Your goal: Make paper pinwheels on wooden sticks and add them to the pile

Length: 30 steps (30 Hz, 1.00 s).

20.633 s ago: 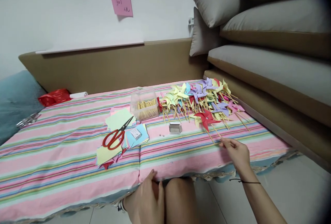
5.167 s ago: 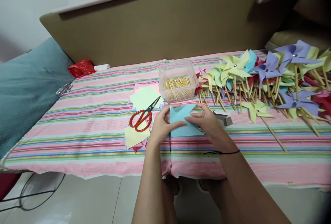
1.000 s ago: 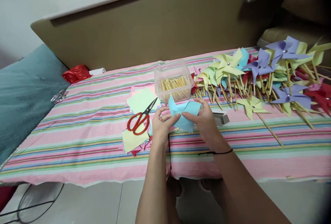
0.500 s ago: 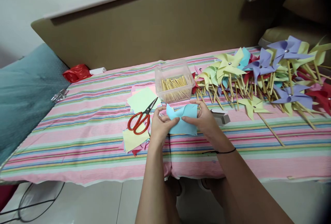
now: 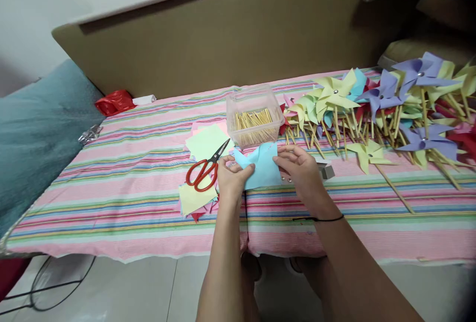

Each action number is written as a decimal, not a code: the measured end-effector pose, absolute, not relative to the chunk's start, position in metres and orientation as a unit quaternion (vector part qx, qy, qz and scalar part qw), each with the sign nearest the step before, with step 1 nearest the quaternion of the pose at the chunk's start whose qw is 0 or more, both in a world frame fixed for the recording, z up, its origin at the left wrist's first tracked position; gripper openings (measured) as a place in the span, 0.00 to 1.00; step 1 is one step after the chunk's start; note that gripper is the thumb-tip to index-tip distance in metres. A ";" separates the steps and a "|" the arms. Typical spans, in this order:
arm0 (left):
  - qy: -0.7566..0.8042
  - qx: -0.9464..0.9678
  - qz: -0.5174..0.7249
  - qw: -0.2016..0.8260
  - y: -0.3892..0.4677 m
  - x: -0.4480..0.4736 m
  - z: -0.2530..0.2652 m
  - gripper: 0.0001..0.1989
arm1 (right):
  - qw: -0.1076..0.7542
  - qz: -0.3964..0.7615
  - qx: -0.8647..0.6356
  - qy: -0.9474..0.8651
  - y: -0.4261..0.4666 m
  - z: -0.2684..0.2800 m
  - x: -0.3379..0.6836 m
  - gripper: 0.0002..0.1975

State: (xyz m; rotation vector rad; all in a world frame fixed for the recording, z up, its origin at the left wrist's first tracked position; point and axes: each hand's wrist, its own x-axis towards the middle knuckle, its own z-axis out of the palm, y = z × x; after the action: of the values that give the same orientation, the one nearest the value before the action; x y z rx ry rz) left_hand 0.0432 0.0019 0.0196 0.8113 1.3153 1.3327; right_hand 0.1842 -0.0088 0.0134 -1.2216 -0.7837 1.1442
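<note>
A sheet of light blue paper (image 5: pixel 263 171), cut in from its edge and partly curled at the top, is held between my two hands above the striped cloth. My left hand (image 5: pixel 234 176) pinches its left side, thumb on top. At the right edge, my right hand (image 5: pixel 299 168) has its thumb and fingers closed on the paper. Red-handled scissors (image 5: pixel 206 169) lie just left of my left hand, across loose paper squares. Small shiny studs (image 5: pixel 286 180) show on the cloth beside the blue sheet, near a grey box (image 5: pixel 326 170) partly hidden by my right hand.
A clear plastic box (image 5: pixel 256 136) of short wooden sticks stands beyond my hands. Many finished paper pinwheels (image 5: pixel 336 91) pile up at the right. Pale green paper squares (image 5: pixel 208 141) and yellow ones (image 5: pixel 197 198) lie left. A red plastic bag (image 5: pixel 115 102) sits at the far left.
My right thumb has slid from the middle of the blue paper to its right edge. The left hand keeps its pinch. The view has shifted slightly.
</note>
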 end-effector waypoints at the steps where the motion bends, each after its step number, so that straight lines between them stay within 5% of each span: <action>1: 0.549 0.335 0.560 0.522 0.002 0.043 0.019 0.27 | 0.616 0.474 -0.525 -0.347 -0.008 0.012 0.184 0.13; 8: 0.543 0.308 0.581 0.522 0.002 0.047 0.018 0.28 | 0.635 0.390 -0.467 -0.476 -0.010 0.013 0.180 0.01; 18: 0.511 0.288 0.592 0.553 0.003 0.046 0.015 0.29 | 0.578 0.156 -0.445 -0.665 -0.011 0.012 0.177 0.09; 30: 0.513 0.336 0.578 0.538 0.000 0.045 0.020 0.29 | 0.574 0.193 -0.465 -0.646 -0.010 0.009 0.174 0.05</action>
State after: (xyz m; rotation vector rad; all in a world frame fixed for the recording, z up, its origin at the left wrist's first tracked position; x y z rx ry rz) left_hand 0.0453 -0.0003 0.0205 0.8001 1.2206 1.3739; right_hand 0.1741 -0.0103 0.0088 -1.0888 -1.5140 0.4533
